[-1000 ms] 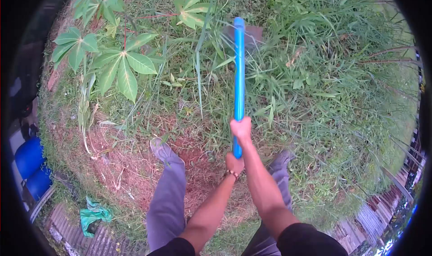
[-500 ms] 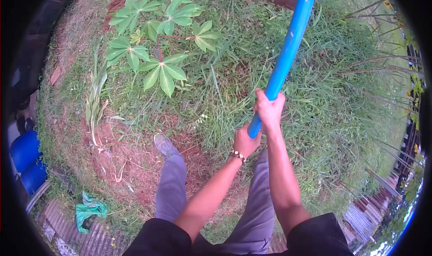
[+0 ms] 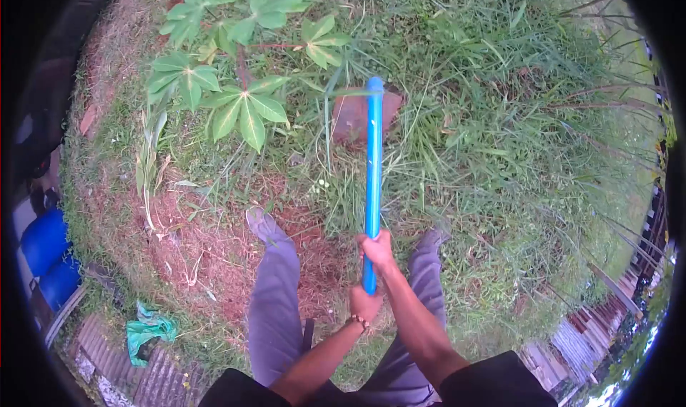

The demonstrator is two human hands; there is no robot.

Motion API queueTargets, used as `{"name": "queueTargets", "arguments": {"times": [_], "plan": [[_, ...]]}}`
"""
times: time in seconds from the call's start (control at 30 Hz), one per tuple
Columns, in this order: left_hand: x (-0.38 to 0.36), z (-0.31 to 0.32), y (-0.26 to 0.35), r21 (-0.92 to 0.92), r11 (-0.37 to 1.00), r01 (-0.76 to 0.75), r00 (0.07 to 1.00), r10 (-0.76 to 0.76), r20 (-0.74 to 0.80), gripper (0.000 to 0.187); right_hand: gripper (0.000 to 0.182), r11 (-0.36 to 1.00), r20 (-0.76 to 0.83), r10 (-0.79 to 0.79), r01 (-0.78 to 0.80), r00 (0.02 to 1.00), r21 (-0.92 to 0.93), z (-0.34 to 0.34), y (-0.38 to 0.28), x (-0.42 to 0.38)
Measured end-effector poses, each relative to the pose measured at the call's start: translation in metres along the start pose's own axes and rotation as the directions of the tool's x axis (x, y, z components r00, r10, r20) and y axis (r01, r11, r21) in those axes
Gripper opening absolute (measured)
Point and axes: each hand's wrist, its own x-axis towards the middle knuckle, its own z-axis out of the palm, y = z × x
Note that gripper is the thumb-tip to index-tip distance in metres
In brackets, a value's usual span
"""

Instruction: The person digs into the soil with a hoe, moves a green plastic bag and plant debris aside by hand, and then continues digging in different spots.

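Observation:
Both of my hands are closed around the blue handle of a hoe point(image 3: 374, 164). My left hand point(image 3: 366, 303), with a beaded bracelet at the wrist, grips the handle's lower end. Just above it, my right hand point(image 3: 376, 250) is wrapped round the same handle. The hoe's rusty blade point(image 3: 350, 119) is down in the grass point(image 3: 457, 157) ahead of my feet, its lower edge partly hidden among the blades. Left of the blade grows a young plant with broad, finger-like leaves point(image 3: 246, 110).
My shoes point(image 3: 263, 225) stand apart on reddish soil point(image 3: 214, 214) and cut grass. Thin bare stems point(image 3: 607, 96) lean in from the right. At lower left lie a green plastic bag point(image 3: 150, 332) and corrugated sheets point(image 3: 107, 350), with blue barrels point(image 3: 44, 242) beyond.
The hoe has swung down from the upper right, and its blade now rests in the grass. Both hands have moved lower and slightly left, still gripping the handle.

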Motion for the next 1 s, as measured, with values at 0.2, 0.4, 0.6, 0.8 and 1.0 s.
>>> {"name": "queueTargets", "arguments": {"times": [0.2,0.4,0.6,0.8,1.0], "plan": [[0.037,0.020,0.118,-0.098,0.868,-0.486,0.872,0.489,0.005,0.018,0.016,0.891,-0.161,-0.453,0.451,0.877,-0.048,-0.013,-0.200,-0.041],[0.190,0.017,0.277,-0.046,0.677,-0.734,0.679,0.732,-0.061,0.012,0.015,0.600,-0.228,-0.762,0.793,0.606,0.105,0.010,-0.368,0.060],[0.091,0.028,0.016,0.188,0.973,0.136,0.987,-0.151,0.064,0.012,0.008,0.986,0.067,0.146,-0.151,0.987,0.073,0.000,-0.047,0.130],[-0.040,-0.027,0.030,0.059,0.997,-0.050,0.979,0.037,0.201,0.017,0.008,0.975,-0.003,0.037,-0.036,0.999,0.219,-0.013,-0.059,-0.022],[0.066,0.003,0.168,-0.110,0.796,-0.596,0.795,0.604,0.064,0.021,0.012,0.829,-0.127,-0.533,0.546,0.837,0.121,-0.011,-0.246,-0.027]]}}
